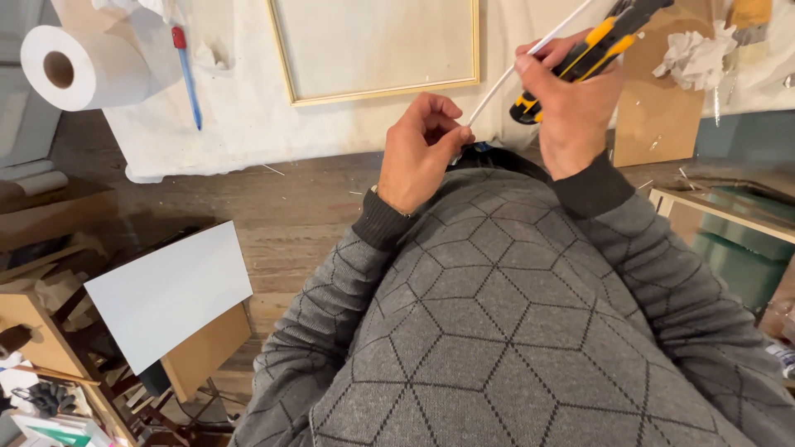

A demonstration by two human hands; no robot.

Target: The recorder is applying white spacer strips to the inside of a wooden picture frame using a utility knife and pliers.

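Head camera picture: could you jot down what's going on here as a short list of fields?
Left hand: left hand pinches the near end of a thin white rod
Right hand: right hand grips a yellow-and-black utility knife against the rod
Clothing: grey sweater with hexagon pattern
Ahead on white cloth: wooden frame, blue pen, paper roll
Lower left: white board
Right: crumpled paper on cardboard

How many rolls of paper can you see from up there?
1. A white paper roll lies at the top left, beside the pale cloth, far from the left hand and right hand. Others may be hidden off frame.
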